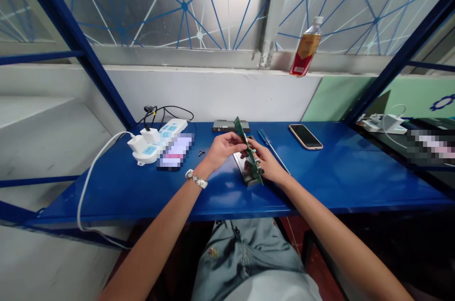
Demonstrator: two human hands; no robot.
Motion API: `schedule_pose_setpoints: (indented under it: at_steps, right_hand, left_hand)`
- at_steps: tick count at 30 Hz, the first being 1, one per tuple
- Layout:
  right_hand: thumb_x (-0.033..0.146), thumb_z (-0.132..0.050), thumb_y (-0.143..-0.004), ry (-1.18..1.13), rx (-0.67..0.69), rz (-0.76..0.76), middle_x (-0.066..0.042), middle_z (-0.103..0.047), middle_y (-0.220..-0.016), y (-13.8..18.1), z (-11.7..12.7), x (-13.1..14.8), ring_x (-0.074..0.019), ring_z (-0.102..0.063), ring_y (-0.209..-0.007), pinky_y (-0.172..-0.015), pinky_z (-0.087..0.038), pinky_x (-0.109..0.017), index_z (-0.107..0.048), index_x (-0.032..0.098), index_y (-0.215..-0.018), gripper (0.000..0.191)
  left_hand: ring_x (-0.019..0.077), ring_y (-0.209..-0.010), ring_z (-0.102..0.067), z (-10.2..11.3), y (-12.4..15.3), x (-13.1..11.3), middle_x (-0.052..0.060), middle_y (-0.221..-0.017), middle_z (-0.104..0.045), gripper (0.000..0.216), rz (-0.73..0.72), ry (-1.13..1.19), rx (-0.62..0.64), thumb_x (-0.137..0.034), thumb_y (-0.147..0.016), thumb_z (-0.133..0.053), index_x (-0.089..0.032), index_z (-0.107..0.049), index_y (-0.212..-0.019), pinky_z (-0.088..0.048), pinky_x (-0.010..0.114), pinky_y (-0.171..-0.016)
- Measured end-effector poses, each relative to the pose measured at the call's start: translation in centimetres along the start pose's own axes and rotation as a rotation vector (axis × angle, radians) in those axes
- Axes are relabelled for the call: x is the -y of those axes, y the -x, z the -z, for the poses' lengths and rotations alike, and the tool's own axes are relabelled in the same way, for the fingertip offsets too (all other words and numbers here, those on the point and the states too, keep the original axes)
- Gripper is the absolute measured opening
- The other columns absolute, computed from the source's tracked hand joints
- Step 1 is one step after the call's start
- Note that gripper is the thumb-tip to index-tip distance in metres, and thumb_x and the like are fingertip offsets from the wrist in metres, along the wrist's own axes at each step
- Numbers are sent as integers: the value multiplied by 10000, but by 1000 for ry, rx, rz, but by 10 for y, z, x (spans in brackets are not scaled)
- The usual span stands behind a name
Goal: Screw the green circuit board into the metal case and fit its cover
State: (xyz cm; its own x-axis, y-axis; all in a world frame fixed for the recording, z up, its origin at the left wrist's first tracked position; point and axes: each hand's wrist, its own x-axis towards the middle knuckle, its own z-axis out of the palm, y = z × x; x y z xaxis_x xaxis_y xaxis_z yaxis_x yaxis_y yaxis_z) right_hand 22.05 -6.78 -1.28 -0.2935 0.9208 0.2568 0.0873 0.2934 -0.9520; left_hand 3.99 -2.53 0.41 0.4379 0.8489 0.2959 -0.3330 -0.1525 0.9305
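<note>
A green circuit board [253, 164] is held up on edge between my two hands, its face with small connectors turned to the right. My left hand [224, 149] pinches its upper left side. My right hand [267, 162] grips it from the right, with some fingers hidden behind the board. Beneath the board lies a silver metal case [249, 178], partly covered by the board and my hands. Just right of my right hand rests a screwdriver [272, 144] with a blue handle. Several small dark screws [202, 153] lie left of my left hand.
A flat grey metal box [224, 125] sits at the back of the blue table [348, 173]. On the left are a white power strip [170, 126] with plugs and a phone [177, 151]. Another phone [305, 136] lies right. A drink bottle [306, 50] stands on the ledge.
</note>
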Motion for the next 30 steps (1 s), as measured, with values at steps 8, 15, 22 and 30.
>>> schedule_pose_setpoints:
  at_steps: [8, 15, 22, 30]
  right_hand:
    - [390, -782, -800, -222, 68, -60, -24, -675, -948, 6, 1, 10, -140, -676, -639, -564, -574, -272, -560, 269, -1340, 597]
    - [498, -840, -742, -332, 86, -94, -44, -704, -980, 6, 3, 11, -204, -725, -687, -651, -638, -388, -571, 270, -1244, 613]
    - [490, -735, -845, -245, -10, -107, -37, -699, -915, 2, -1, 10, -157, -673, -621, -600, -588, -331, -554, 234, -1302, 555]
    - [484, -673, -872, 21, -261, -10, -27, -657, -824, -7, 1, -9, -161, -607, -731, -638, -513, -270, -651, 153, -1247, 502]
  left_hand:
    - [112, -621, -598, -1, 4, -6, 21, -755, -659, 262, -57, -73, 42, -360, -808, -828, -154, -803, -968, -515, 287, -654]
    - [79, -551, -490, 4, 2, -14, -31, -667, -560, 219, -177, -71, -245, -359, -855, -757, -175, -737, -972, -413, 242, -568]
    - [82, -539, -515, 12, 4, -18, -25, -630, -550, 352, -138, -80, -171, -481, -890, -719, -159, -624, -783, -418, 229, -545]
    - [120, -609, -613, 11, 6, -20, 6, -701, -649, 357, 65, -119, -21, -434, -796, -820, -147, -618, -861, -502, 246, -593]
